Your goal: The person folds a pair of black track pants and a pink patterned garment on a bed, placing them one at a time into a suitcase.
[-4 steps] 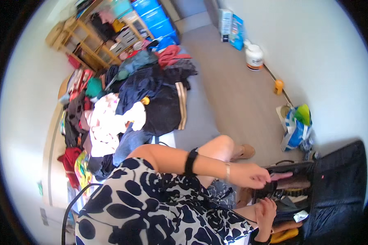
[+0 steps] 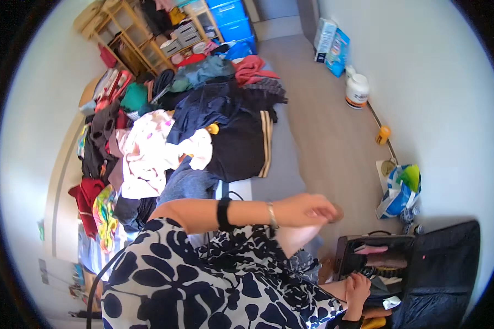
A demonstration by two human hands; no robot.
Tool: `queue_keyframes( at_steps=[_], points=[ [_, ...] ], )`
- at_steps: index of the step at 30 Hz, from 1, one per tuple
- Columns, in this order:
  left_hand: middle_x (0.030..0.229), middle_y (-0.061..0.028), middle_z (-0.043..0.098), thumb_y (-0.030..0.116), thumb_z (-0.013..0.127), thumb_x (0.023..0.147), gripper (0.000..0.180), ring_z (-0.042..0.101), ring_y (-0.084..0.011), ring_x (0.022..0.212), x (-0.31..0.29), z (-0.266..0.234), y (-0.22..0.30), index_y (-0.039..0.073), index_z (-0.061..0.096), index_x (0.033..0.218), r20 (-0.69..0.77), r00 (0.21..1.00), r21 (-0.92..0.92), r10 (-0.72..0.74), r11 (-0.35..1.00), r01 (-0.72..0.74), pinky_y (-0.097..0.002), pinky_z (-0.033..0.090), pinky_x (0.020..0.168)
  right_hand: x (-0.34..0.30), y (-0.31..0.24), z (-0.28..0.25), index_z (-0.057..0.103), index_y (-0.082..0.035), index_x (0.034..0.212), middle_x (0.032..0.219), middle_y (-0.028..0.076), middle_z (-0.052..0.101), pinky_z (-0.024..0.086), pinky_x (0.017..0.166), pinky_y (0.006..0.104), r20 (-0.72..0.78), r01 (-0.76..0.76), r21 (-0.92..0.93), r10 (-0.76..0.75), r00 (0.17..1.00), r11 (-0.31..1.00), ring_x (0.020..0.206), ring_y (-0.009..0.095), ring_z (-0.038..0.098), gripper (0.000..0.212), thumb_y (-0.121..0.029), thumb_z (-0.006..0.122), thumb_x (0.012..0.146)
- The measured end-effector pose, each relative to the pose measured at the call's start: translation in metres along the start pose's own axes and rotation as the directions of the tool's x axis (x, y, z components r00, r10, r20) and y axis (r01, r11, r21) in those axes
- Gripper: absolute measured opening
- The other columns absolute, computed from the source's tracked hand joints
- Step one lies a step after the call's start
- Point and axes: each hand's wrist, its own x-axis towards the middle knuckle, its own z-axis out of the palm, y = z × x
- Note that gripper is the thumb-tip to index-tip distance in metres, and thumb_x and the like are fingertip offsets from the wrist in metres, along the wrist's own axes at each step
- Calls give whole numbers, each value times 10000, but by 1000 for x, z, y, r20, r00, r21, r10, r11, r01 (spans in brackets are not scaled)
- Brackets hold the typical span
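Observation:
My left hand [image 2: 307,210] hangs in the air over my bent leg, its fingers curled in and no object showing in them. A silvery bracelet [image 2: 272,215] circles that wrist, with a black band [image 2: 224,214] higher on the forearm. My right hand [image 2: 358,289] rests on my other knee beside the suitcase, fingers lying loosely over it. The black suitcase [image 2: 440,279] lies unfolded on the floor, its lid toward the wall. Inside are a pink item [image 2: 371,249], a brush-like strip [image 2: 392,272], dark items and a small white piece [image 2: 391,302].
Heaped clothes cover the bed [image 2: 286,164], among them a pink-white garment [image 2: 148,156] and black trousers with a striped edge [image 2: 239,151]. Along the wall stand a white tub [image 2: 357,90], an orange bottle [image 2: 383,135] and a blue-white bag [image 2: 398,197]. Blue drawers [image 2: 230,27] stand far off.
My left hand has drawn back from over the suitcase, to the left and up. My right hand stays on the knee. The whole view has shifted slightly.

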Motion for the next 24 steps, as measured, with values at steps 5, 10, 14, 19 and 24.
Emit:
queue_keyframes(
  at_steps=[5,10,14,19,24],
  points=[
    [1097,-110,658,167,629,867,328,621,-202,1041,-103,-109,-37,49,590,1170,-409,899,239,-156,933,271,-319,493,897,11,-3,1,672,-159,1010,1148,25,605,431,914,476,123,-192,-125,207,971,973,1157,281,483,267,-333,586,827],
    [1094,-133,608,136,661,778,353,556,-300,1061,-180,-167,-95,69,606,1120,-604,788,571,118,754,325,-400,432,941,10,0,10,659,-175,1091,1197,85,574,345,1004,508,142,-223,-213,256,956,951,1194,351,431,327,-339,547,831],
    [1226,-143,521,128,710,712,406,429,-351,1205,-210,-215,-113,89,599,1100,-710,649,639,273,638,430,-439,359,1026,1,-2,18,673,-160,1068,1204,166,561,342,1014,511,76,-247,-295,281,957,923,1193,390,425,365,-394,528,829],
    [1396,-183,329,110,769,628,706,242,-457,1315,-211,-281,-92,178,493,1274,-819,424,572,387,489,659,-519,286,1068,-3,38,33,656,-145,1076,1326,133,488,308,1037,537,156,-211,-334,275,949,919,1281,383,334,342,-359,557,828],
    [1480,-190,226,166,811,615,992,171,-459,1365,-174,-332,-67,334,284,1439,-898,360,426,252,302,853,-621,224,1067,-17,48,33,608,-200,1054,1226,65,559,351,998,522,131,222,-470,-181,975,854,1229,319,437,236,-312,556,853]
  ],
)
